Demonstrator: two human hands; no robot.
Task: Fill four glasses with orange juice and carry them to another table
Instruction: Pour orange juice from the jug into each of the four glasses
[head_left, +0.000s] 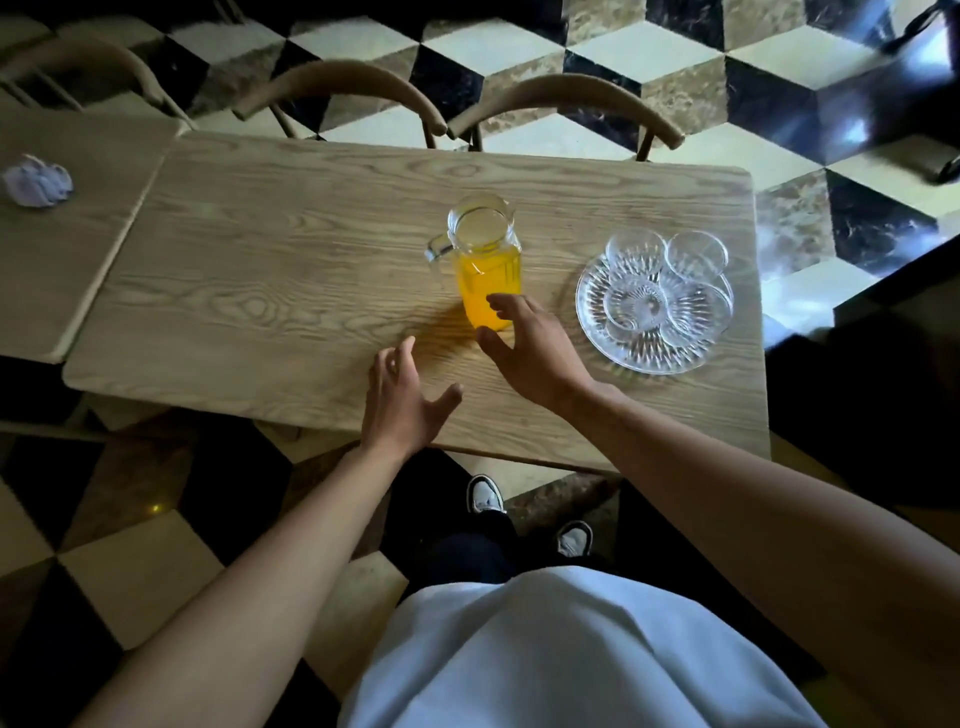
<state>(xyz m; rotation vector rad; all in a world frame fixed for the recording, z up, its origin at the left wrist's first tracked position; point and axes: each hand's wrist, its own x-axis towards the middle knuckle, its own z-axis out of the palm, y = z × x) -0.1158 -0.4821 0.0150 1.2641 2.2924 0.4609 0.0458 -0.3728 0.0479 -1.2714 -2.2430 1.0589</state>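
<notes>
jug (485, 270) of orange juice stands upright near the middle of the table (291, 291), about half full, handle to the left, spout toward the far edge. just right of it, toward the right edge, a clear glass tray (644, 358) carries four glasses (636, 254), all w/o juice, packed close together & touching or nearly so

right hand (530, 353) hovers in front of the jug's base, fingers spread wide & a bit curved, thumb out to the left; fingertips overlap the jug's lower part in view but can't tell if they touch it. holds nothing

left hand (402, 402) is over the near edge of the table, left of the right hand, fingers loose & spread, thumb out to the right, nothing in it, well short of the jug

crumpled tissue (37, 181) lies on a 2nd table (67, 249) butted against the left edge. two chairs (343, 85) tucked at the far edge. checkered floor (519, 47) all around; person's shoes (485, 493) below the near edge
</notes>
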